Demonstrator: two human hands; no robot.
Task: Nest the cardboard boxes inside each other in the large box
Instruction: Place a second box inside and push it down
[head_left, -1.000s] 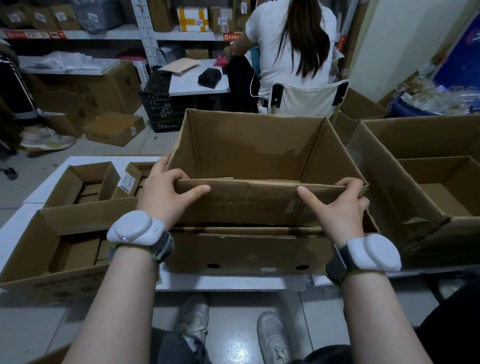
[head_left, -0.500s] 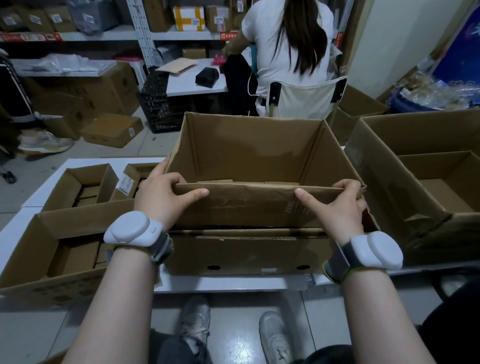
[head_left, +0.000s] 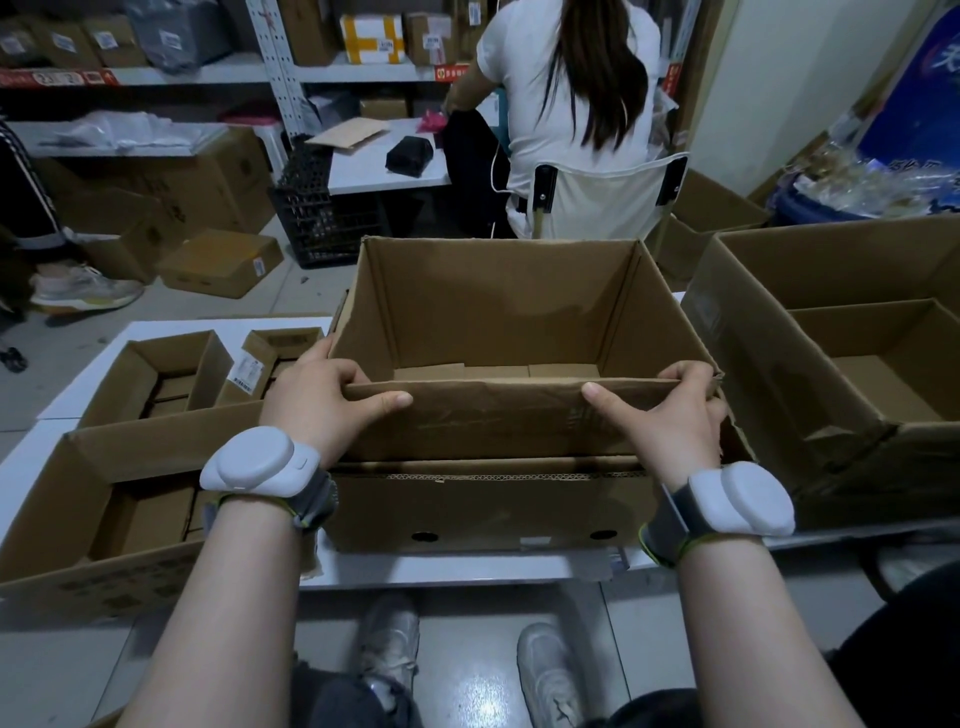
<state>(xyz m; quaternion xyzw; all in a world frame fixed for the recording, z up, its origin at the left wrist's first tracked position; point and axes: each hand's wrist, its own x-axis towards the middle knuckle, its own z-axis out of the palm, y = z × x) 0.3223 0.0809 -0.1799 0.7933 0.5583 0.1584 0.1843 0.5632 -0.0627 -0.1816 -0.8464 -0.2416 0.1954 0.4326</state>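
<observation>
Gripping open box (head_left: 498, 312) near rim, left hand (head_left: 317, 400), right hand (head_left: 670, 415)

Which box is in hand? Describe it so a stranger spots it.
On the white table, look at the middle of the near edge. The held box sits in a lower box with two dark holes in front. Unlike the left box and right box, it holds no smaller box, and the left hand and right hand grip its near wall.
</observation>
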